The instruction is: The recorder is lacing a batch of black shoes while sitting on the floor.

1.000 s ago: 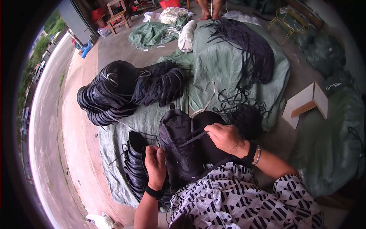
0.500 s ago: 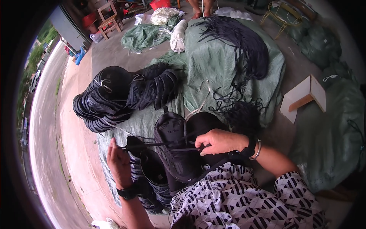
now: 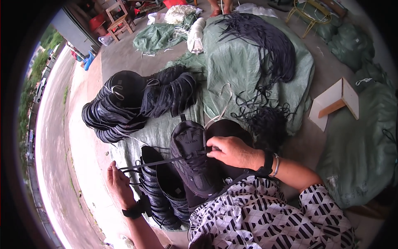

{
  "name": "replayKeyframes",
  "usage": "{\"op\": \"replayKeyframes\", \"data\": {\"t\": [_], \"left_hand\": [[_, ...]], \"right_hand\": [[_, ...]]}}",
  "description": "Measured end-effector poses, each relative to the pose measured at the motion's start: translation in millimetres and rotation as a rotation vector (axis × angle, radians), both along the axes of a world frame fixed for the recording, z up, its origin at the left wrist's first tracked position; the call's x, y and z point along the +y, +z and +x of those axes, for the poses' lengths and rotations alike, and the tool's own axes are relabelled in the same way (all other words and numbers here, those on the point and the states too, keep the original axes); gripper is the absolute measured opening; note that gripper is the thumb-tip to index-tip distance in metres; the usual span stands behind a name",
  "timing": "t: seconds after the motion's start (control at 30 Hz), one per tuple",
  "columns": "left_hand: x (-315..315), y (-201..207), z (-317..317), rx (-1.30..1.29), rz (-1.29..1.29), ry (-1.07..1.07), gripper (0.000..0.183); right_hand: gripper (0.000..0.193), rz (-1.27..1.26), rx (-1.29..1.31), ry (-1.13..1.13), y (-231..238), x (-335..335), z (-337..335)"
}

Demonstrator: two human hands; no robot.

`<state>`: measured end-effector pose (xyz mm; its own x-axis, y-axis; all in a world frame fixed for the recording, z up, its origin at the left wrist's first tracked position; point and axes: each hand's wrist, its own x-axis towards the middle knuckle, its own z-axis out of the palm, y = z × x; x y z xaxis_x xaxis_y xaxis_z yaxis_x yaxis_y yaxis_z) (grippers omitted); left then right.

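A black shoe upper (image 3: 192, 166) lies across my lap with its tongue pointing away from me. From its eyelets a black shoelace (image 3: 153, 163) stretches taut to the left. The lace's far end is pinched in my left hand (image 3: 118, 182), out past a stack of dark uppers (image 3: 155, 199). My right hand (image 3: 236, 152) is closed on the lace close beside the tongue, thumb and finger pressed together. The loops at the eyelets are partly lost against the black fabric.
Bundled dark shoe uppers (image 3: 120, 99) lie ahead on green sheeting. Loose black laces (image 3: 271, 45) drape over a large green sack (image 3: 228, 62). To the right stands a white-and-wood board piece (image 3: 346, 97); a wooden chair (image 3: 119, 20) and a person's feet (image 3: 221, 10) are farther back.
My left hand has moved outward to the left and slightly down, drawing the lace longer. My right hand has shifted a little left and up, closer to the tongue.
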<state>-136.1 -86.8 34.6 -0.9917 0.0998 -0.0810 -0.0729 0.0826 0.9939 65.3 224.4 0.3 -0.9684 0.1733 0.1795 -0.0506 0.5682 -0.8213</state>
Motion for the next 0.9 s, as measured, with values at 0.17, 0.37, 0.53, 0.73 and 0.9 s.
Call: {"op": "replayKeyframes", "data": {"t": [0.17,0.37,0.53,0.73,0.9], "left_hand": [[-25.8,-18.0,-8.7,0.047,0.022,0.082,0.02],[-36.2,-122.7,-1.6,0.112,-0.38,-0.137,0.023],[4.7,-91.4,26.8,0.178,-0.511,-0.342,0.028],[69.1,-36.3,67.6,0.159,-0.02,-0.317,0.019],[103.9,-11.3,103.7,0.217,-0.143,-0.425,0.014]], "right_hand": [[0.009,-0.246,-0.225,0.049,9.6,25.3,27.1],[0.01,-0.699,-0.36,-0.377,-14.2,77.7,87.2],[0.019,-0.262,-0.557,-0.67,-54.0,120.2,122.6],[0.012,-0.55,-0.05,-0.241,-1.9,51.1,25.7],[0.007,0.017,0.143,-0.104,-3.4,12.6,-14.1]]}}
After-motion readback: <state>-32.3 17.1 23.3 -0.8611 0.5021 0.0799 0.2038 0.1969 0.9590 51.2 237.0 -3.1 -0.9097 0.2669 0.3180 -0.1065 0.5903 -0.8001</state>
